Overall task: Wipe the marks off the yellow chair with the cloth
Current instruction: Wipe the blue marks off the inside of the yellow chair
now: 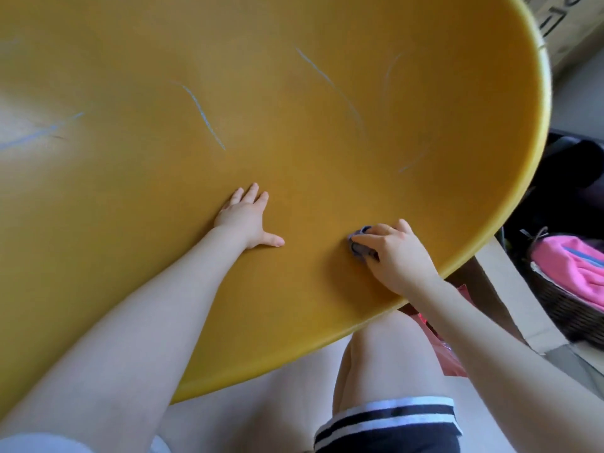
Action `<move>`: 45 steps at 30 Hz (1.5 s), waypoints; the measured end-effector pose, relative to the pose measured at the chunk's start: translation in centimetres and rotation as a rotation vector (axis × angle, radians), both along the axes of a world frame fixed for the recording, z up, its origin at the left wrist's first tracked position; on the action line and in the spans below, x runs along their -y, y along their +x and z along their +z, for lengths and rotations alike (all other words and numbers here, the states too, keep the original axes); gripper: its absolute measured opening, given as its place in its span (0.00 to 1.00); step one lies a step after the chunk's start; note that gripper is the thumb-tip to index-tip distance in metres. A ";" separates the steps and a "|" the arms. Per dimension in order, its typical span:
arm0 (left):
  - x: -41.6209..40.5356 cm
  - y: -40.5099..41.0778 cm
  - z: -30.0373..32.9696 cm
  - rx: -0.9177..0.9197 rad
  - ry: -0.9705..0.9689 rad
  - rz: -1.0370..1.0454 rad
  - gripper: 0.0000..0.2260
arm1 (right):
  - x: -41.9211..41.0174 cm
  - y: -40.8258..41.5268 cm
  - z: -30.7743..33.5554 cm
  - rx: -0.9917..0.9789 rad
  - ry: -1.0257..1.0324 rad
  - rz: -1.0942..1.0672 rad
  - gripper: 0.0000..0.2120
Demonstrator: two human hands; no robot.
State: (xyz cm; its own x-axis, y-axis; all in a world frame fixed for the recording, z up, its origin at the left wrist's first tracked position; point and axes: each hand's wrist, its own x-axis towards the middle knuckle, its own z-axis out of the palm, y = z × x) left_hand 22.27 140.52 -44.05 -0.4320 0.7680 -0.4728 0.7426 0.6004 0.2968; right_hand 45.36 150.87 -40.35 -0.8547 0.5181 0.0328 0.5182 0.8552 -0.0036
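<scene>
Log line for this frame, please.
left hand flat on yellow chair | right hand grips cloth on seat | pale marks unwiped

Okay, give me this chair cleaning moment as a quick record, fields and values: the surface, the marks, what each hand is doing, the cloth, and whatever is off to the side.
surface: yellow chair, fills most of the view
marks: several pale blue streaks, all unwiped, farther from the person than both hands
left hand: flat on the chair, fingers spread
right hand: grips the cloth near the rim closest to the person
cloth: small, bluish, bunched, pressed on the chair
side: dark basket holding pink fabric, at the right
</scene>
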 end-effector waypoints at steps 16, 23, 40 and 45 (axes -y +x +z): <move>0.8 4.5 1.1 -0.008 -0.057 -0.131 0.44 | -6.1 0.2 2.7 -0.086 0.311 -0.345 0.15; -0.5 4.2 1.6 -0.055 -0.153 -0.111 0.48 | 1.8 -3.4 -1.9 -0.009 -0.040 -0.337 0.20; -0.1 4.4 1.0 0.031 -0.091 -0.041 0.47 | -9.4 -3.7 2.6 -0.074 0.282 -0.294 0.17; -0.3 4.4 1.3 0.025 -0.116 -0.042 0.47 | -3.1 -6.3 -1.9 -0.048 0.037 -0.179 0.20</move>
State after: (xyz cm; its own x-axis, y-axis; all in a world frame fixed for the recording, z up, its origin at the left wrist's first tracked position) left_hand 26.70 140.82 -42.73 -0.3877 0.7249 -0.5695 0.7610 0.6003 0.2460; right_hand 39.02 153.96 -42.25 -0.7457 0.6597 0.0936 0.6624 0.7491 -0.0020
